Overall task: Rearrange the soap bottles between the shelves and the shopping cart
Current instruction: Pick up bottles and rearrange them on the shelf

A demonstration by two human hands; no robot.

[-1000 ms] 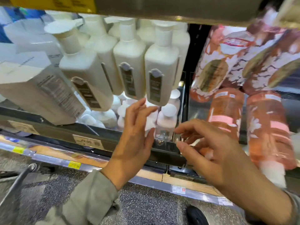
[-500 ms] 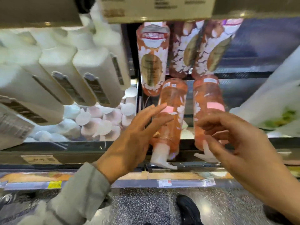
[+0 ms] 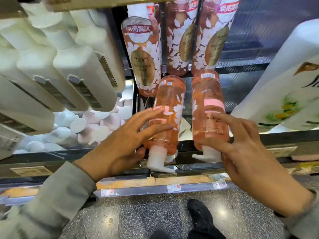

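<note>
**Both hands on two pink bottles at the shelf's front edge**

Our hands are apart, each clamped on its own bottle. Our left hand [image 3: 120,144] wraps the left pink bottle [image 3: 168,107], fingers spread across its front and thumb low by the pump collar. Our right hand [image 3: 245,152] holds the right pink bottle [image 3: 208,100], thumb across its lower body and fingers on its right side. Both bottles sit on the shelf with their white pump heads lowest in view, reaching the shelf rail [image 3: 51,156]. A narrow gap separates the two bottles.

Just behind them stand three floral pink bottles [image 3: 141,54], labels facing us, close against the held bottles' far ends. A clear divider [image 3: 135,107] bounds this bay on the left; beyond it a packed row of white bottles [image 3: 82,69] leans over a crowd of white round caps [image 3: 96,128]. To the right, dark shelf back [image 3: 241,90] shows between the right pink bottle and a large white flower-printed bottle [image 3: 284,83].

Below the rail run price tags [image 3: 174,188], then speckled floor [image 3: 138,218] with a black shoe [image 3: 200,216]. A grey sleeve [image 3: 57,204] covers our left arm.
</note>
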